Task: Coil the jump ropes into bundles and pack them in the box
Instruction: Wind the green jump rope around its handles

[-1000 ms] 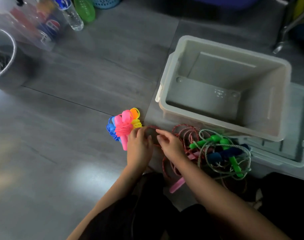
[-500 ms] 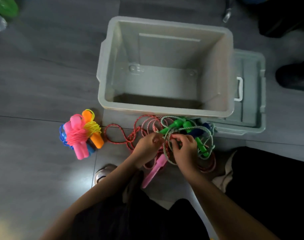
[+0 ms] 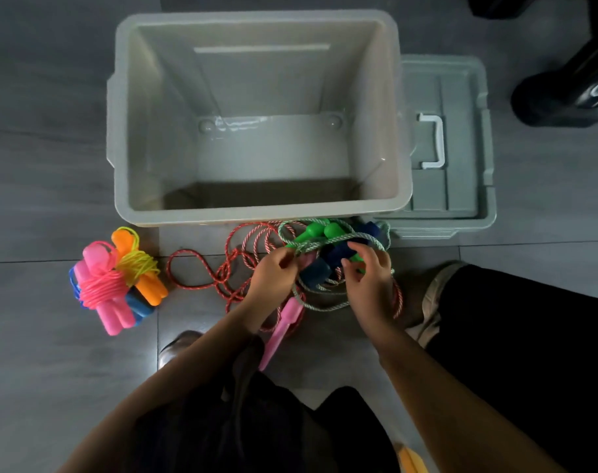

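Since the earlier frames, both hands shifted rightward off the red braided rope: left hand pinches the green-white braided rope; right hand has opened above the tangle.

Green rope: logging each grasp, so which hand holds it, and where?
The left hand pinches the green rope at a strand beside its green handles; the right hand's grip cannot be told.

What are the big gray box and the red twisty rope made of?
The box looks like smooth molded plastic: glossy walls, rounded rim. The red rope looks like braided fabric cord, judging by its red-and-white twist pattern and limp loops, though that's a guess.
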Motion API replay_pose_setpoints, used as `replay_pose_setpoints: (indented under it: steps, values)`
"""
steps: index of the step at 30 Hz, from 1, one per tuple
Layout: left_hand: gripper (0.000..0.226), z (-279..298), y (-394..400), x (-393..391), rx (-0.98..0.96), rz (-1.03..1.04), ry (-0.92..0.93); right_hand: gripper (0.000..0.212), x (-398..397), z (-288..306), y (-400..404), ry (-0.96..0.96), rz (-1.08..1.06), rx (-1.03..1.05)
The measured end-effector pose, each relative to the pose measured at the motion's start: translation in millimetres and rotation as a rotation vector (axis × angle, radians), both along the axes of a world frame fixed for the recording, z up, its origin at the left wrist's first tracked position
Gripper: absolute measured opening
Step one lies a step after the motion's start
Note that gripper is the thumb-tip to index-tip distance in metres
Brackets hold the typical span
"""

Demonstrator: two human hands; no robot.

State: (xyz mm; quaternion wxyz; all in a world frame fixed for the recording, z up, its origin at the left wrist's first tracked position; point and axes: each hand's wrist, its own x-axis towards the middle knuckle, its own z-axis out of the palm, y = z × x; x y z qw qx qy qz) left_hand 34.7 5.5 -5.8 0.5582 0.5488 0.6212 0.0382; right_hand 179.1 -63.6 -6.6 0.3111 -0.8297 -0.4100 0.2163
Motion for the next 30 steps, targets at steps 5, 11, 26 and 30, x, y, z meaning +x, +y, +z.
replay_pose_setpoints:
  steps: [5,11,26,30]
  values:
    - [0.018,7,2,-6,-0.003,-0.010,0.104,0.016,1,1,-1,-0.151,0.044,0.046]
    - [0.043,2,6,-10,0.191,-0.234,0.364,0.031,-2,-7,19,-0.357,0.172,-0.040]
    - [0.019,19,29,-18,0.045,-0.058,0.194,0.037,-6,0,23,-0.275,0.183,-0.160]
    - [0.015,61,32,-32,0.191,-0.051,0.221,0.036,-16,26,37,-0.138,0.210,0.006]
